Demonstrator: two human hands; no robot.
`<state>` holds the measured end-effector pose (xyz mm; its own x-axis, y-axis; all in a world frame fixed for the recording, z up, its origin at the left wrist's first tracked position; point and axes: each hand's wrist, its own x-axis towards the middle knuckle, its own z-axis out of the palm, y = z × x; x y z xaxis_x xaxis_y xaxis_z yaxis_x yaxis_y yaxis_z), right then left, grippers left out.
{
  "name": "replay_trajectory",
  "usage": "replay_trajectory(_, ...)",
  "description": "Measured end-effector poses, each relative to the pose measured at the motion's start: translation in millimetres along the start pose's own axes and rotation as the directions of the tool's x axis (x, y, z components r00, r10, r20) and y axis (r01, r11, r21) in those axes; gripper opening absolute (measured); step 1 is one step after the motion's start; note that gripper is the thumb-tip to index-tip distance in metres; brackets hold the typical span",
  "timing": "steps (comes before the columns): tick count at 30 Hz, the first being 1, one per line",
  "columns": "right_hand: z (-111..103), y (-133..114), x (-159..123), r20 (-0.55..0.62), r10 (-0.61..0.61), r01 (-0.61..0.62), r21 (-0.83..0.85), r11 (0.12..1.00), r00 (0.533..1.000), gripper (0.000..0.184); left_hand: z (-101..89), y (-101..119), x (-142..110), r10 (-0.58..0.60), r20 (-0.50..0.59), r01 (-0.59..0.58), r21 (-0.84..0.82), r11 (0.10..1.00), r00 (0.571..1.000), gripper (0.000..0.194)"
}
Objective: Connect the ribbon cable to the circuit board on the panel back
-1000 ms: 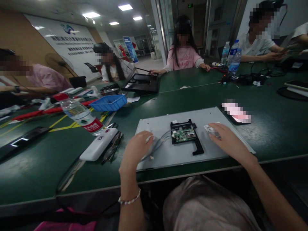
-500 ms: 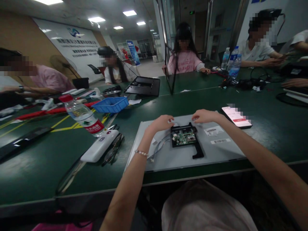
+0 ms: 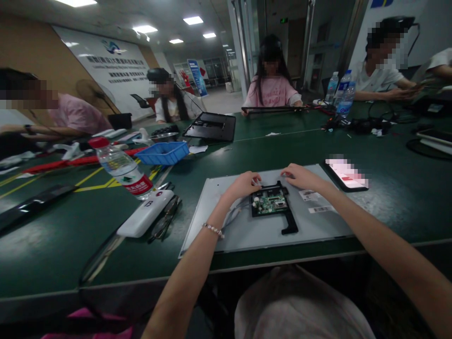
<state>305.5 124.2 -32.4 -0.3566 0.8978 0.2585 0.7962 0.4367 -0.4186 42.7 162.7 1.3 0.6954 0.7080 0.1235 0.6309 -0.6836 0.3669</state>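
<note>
A small green circuit board sits in a black plastic bracket on the back of a flat grey panel. My left hand is at the bracket's upper left corner, fingers curled with a gap to the thumb and nothing visible held. Thin grey cables run from beside the board and pass partly under this hand. My right hand hovers by the upper right corner of the bracket, its fingers loosely bent and apart. White labels are stuck on the panel near my right forearm.
A lit phone lies right of the panel. To the left are a white power bank, glasses, a water bottle and a blue tray. Co-workers sit around the green table; one holds a thin black frame.
My left hand has shifted slightly right, closer to the bracket's corner. My right hand has hardly moved. The co-worker opposite has lowered a black frame from upright to flat.
</note>
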Motion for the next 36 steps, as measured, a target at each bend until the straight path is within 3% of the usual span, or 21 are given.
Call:
replay_trajectory(8,-3.6,-7.4,-4.1,0.01,-0.008,0.008,-0.026,1.0,1.0,0.029,-1.4,0.5,-1.8,0.023,-0.049,-0.025,-0.043,0.999,0.999,0.015)
replay_trajectory(17,-4.9,-17.5,-3.5,-0.056,-0.025,0.021,-0.077,0.997,0.998,0.027,-2.1,4.3,-0.6,0.069,-0.201,-0.077,-0.036,0.996,0.977,0.016)
replay_trajectory(26,-0.2,-58.6,-3.5,-0.254,-0.126,0.193,0.256,0.947,0.959,0.026,-4.7,18.2,-1.3,0.163,-0.273,-0.212,-0.16,0.964,0.948,0.013)
replay_trajectory(30,0.6,-67.6,-4.7,-0.262,-0.102,0.189,0.335,0.923,0.96,0.024,-0.7,20.6,-2.0,0.123,-0.278,-0.21,-0.308,0.928,0.953,0.012)
replay_trajectory(36,2.1,-64.4,-3.1,-0.305,-0.016,0.144,0.401,0.905,0.952,0.017,0.9,25.0,-3.3,-0.016,-0.223,-0.134,-0.64,0.757,0.975,0.015)
